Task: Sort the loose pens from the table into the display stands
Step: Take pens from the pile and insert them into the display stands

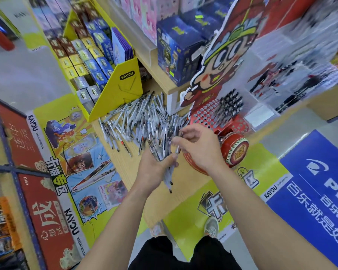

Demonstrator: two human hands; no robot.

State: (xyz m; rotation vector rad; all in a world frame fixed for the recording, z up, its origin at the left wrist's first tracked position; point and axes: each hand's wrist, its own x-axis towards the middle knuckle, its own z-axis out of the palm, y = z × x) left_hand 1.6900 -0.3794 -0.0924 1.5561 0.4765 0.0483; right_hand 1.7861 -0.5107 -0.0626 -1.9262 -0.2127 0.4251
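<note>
Over the table (164, 203) edge, left fingers (171, 158) grip a pen bundle (162, 147) — right fingers (177, 140) pinch one pen (177, 150).

Clock directions are taken from the hands.

- 7-8 o'clock: bare strip of wooden tabletop (125, 168), open approach.
- 11-12: loose pen pile (141, 121) covers the wood up to the yellow KAYOU card stand (121, 88) at 10-11. No flat gap betw. them.
- Wooden shelf (160, 75) overhangs the pile's far end, low clearance.
- 1 o'clock: red perforated pen stand (205, 114), front holes open from above. Black pens (228, 108) at its back and the cartoon cutout (222, 61) block the far side.
- 3 o'clock: small red drum (235, 151) close beside R hand (199, 145), tight.
- Pen bundle (162, 149) fills the gap to L hand (154, 168).
</note>
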